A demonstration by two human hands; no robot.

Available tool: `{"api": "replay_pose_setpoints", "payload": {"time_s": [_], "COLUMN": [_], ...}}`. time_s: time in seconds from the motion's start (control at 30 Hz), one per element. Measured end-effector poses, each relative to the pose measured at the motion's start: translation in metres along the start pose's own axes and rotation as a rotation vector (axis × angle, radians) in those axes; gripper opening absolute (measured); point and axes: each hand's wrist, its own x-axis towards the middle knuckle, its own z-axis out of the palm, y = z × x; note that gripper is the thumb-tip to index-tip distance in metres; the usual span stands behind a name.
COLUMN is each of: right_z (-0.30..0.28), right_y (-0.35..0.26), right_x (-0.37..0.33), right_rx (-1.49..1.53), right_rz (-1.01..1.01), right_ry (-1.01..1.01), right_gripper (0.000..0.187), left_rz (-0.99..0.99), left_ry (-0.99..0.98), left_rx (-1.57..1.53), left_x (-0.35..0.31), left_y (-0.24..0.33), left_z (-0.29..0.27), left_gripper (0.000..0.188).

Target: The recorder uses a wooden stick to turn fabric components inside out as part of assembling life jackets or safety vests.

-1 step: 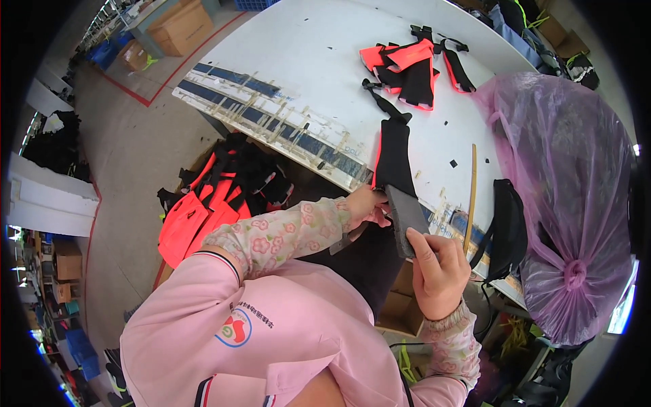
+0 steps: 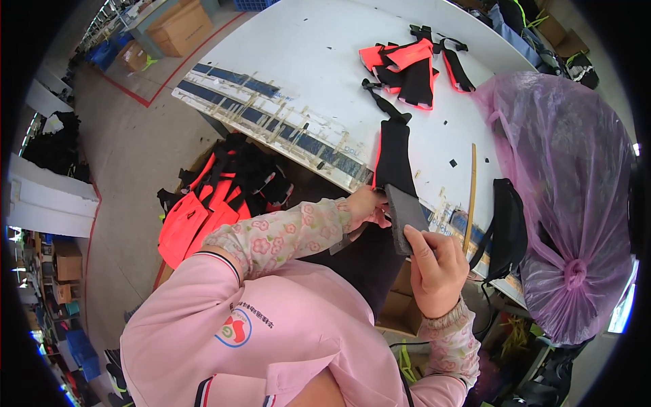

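At the table's near edge my left hand (image 2: 367, 207) is closed, its fingers pinching the near end of a padded black strap with orange edging (image 2: 395, 152). The strap lies flat, its far end running into a narrow black webbing piece. My right hand (image 2: 439, 268) grips the lower corner of a flat dark grey foam pad (image 2: 408, 216) between thumb and fingers. This pad is tilted, its upper end over the strap's near end by my left fingers. The fingertips of my left hand are partly hidden behind the pad.
More black and orange straps (image 2: 410, 71) lie in a heap farther back on the white table (image 2: 305, 61). A wooden strip (image 2: 471, 197), a black pouch (image 2: 507, 230) and a large pink plastic bag (image 2: 569, 169) are to the right. Orange and black bags (image 2: 203, 217) fill a box below left.
My right hand and the grey foam pad have shifted very slightly left. My left hand and the strap stay in place.
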Motion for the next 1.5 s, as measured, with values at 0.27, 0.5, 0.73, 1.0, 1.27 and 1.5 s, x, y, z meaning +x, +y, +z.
{"api": "replay_pose_setpoints", "payload": {"time_s": [0.27,0.5,0.73,1.0,1.27,1.5], "right_z": [0.016,0.004,0.035,0.082,0.107,0.143], "right_y": [0.007,0.019,0.012,0.015,0.024,0.050], "right_x": [0.016,0.010,0.015,-0.003,-0.010,-0.003], "right_rx": [-0.046,-0.042,0.010,0.002,-0.026,-0.040], "right_rz": [-0.132,-0.196,0.031,0.146,0.221,0.431], "right_ry": [-0.127,-0.287,-0.019,-0.159,-0.222,-0.629], "right_gripper": [0.038,0.033,0.034,0.045,0.047,0.011], "left_rz": [0.075,-0.071,0.039,0.326,0.108,0.158], "left_ry": [-0.056,-0.186,-0.155,0.012,-0.084,-0.039], "left_rx": [-0.018,-0.084,0.043,-0.003,0.072,0.334], "left_x": [0.004,-0.009,-0.012,-0.006,0.001,0.003], "left_y": [-0.003,0.027,0.010,-0.005,-0.019,-0.049], "left_z": [-0.001,-0.008,0.009,0.011,-0.001,-0.002], "left_gripper": [0.023,0.024,0.018,0.021,0.024,0.020]}}
